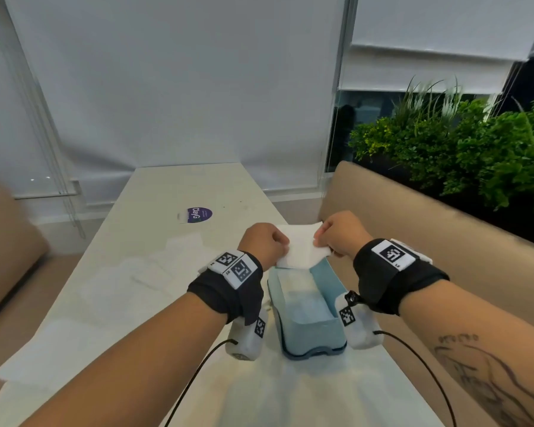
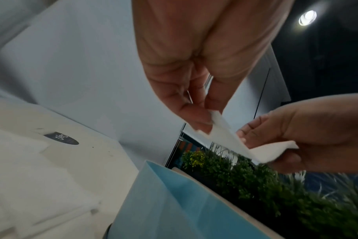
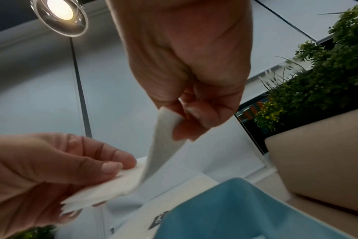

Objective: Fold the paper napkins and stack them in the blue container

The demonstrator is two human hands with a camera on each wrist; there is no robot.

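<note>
Left hand (image 1: 264,241) and right hand (image 1: 342,232) each pinch one end of a folded white napkin (image 1: 302,249), held in the air just above the far end of the blue container (image 1: 316,335) — not yet inside. Likely faults: pulling the ends apart could tear the thin paper; an uneven release could let the fold spring open or snag on the rim.

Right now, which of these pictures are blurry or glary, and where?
Head view: straight lines bow near the edges, left sofa smeared, napkin sharp. Left wrist: lamp flares top right, container blurry. Right wrist: lamp glares top left, napkin soft.
</note>
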